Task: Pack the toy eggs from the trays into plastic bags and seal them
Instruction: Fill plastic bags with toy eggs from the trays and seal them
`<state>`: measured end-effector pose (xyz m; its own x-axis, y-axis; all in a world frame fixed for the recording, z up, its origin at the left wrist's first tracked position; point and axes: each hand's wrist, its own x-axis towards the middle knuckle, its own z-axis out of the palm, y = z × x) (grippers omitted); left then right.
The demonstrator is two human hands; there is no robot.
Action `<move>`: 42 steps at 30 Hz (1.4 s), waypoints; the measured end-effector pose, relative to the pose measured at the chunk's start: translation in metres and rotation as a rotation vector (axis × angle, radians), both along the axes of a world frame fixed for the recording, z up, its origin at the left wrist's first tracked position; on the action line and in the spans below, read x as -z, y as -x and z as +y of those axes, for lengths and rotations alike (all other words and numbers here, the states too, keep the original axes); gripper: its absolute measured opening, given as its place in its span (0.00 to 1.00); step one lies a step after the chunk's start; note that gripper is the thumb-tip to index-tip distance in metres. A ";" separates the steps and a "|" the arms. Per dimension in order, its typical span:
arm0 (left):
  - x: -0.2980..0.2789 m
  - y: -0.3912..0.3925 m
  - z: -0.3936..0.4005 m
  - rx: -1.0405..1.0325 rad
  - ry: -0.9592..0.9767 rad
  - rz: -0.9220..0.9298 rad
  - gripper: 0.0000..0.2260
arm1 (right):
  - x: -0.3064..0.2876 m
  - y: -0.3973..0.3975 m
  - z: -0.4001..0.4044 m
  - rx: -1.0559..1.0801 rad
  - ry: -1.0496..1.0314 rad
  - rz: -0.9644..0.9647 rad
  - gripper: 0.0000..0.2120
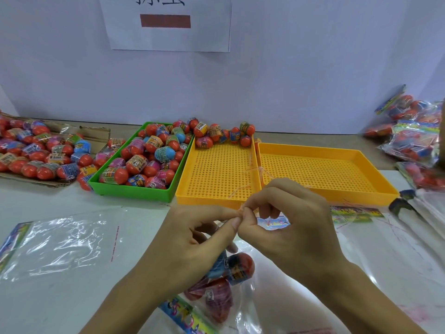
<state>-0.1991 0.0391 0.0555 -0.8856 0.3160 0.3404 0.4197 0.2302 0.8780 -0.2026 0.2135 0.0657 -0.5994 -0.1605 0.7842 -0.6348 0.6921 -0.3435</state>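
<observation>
Fingertips (237,219) of my left hand (192,239) and right hand (284,220) pinch together on a thin pink strip (240,208) at centre frame, above a clear bag (243,300) of red toy eggs (240,263). Left of centre, I see the green tray (134,190) full; both orange trays (322,191) nearly bare

Packing station, small assembly or fulfilment workshop. We note a white worktable (60,297) against a plain partition wall (313,68) bearing a printed paper sign (166,22) at twelve o'clock. We list bulk toy eggs (149,153) in a green tray (134,190), two perforated yellow trays (216,174), a cardboard flat (94,133) at ten o'clock, and finished bagged sets (414,136) at two o'clock.
</observation>
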 end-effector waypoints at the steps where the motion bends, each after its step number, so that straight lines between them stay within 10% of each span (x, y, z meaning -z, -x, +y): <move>1: -0.001 0.000 0.000 0.002 -0.007 -0.006 0.09 | 0.000 0.000 0.000 0.001 0.014 -0.002 0.03; 8: -0.006 0.005 -0.011 -0.089 -0.230 -0.064 0.07 | -0.013 0.006 0.022 0.038 0.294 -0.066 0.02; 24: -0.005 0.000 -0.001 -0.031 0.027 0.173 0.06 | -0.007 0.001 0.011 -0.153 -0.067 -0.057 0.04; 42: -0.005 -0.002 0.002 -0.024 -0.075 0.096 0.08 | -0.004 -0.003 0.005 -0.010 0.130 0.000 0.07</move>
